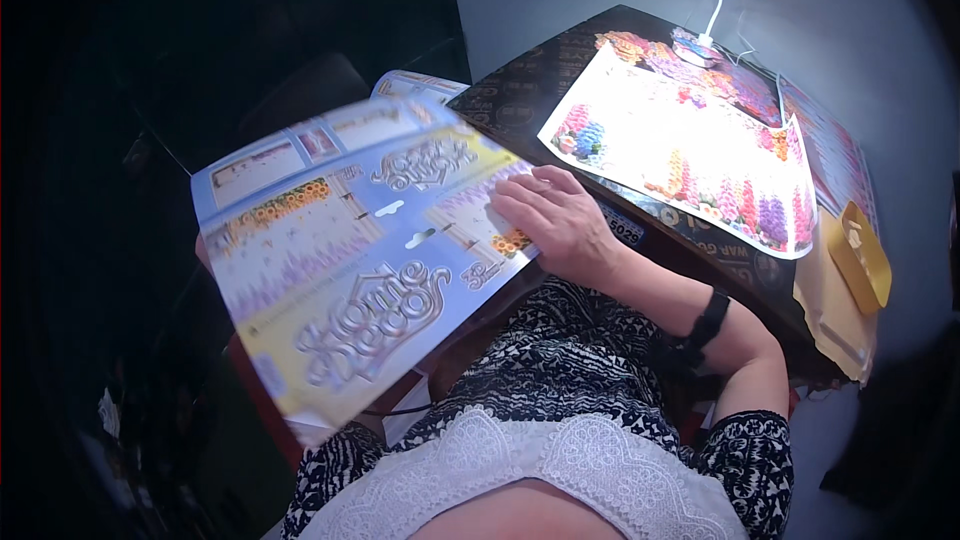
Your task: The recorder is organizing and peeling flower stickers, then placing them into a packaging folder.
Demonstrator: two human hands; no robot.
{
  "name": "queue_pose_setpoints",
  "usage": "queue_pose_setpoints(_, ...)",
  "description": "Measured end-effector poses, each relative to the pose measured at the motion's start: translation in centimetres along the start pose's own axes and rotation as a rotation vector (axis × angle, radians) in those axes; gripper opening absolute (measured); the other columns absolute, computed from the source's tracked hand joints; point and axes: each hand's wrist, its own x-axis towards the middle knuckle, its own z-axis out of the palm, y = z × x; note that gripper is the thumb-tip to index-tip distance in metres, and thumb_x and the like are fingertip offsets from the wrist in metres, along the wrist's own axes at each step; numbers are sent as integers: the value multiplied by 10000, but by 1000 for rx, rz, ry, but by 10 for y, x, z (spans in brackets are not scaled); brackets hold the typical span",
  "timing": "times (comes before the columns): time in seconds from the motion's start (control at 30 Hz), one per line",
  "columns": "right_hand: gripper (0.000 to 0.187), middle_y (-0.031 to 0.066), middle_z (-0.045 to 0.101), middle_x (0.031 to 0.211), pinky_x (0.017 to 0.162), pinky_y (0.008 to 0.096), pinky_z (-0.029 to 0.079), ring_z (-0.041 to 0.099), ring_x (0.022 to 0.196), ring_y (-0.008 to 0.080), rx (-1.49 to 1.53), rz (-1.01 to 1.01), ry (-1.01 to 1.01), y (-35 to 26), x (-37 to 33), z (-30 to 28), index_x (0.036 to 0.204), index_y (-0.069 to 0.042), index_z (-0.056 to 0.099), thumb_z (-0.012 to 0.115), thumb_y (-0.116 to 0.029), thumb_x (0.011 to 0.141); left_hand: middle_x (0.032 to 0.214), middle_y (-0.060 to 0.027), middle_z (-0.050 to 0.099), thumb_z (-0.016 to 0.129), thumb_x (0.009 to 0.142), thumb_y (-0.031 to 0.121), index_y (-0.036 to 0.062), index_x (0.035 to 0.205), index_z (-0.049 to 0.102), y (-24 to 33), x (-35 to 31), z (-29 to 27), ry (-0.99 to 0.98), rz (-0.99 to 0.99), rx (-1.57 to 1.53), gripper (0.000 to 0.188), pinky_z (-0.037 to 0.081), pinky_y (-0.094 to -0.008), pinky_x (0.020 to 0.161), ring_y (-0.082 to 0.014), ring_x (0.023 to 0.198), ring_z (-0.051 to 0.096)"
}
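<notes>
Box [350,260], flat and printed, rests tilted over the lap, steadied by the right hand [550,220] lying open-palmed on its corner; left hand unseen.

Lap area centre-left blocked by the big printed sheet [360,260], tilted, right hand [555,220] flat on its right edge. Bench [520,90] upper right mostly covered: flower print [690,155] under the lamp [708,0], yellow tray [862,255] at far right edge. Free strip: dark bench surface between hand and flower print. Left of frame too dark to judge.
</notes>
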Motion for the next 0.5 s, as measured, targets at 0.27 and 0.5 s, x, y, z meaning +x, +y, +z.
queue_pose_setpoints(0.27,131,107,656,737,682,352,512,652,679,268,260,276,116,12,10,-90,868,-55,653,648,-6,747,791,-53,636,569,915,208,-18,905,647,-33,-5,5,-191,-125,265,239,463,-270,606,-125,666,594)
queue_pose_setpoints(0.5,138,92,669,727,634,283,486,639,665,146,346,702,-21,40,3,-154,924,-3,680,607,-105,868,668,-19,593,637,848,171,-24,829,663,0,-39,57,-511,-293,500,197,422,-269,569,-104,596,542)
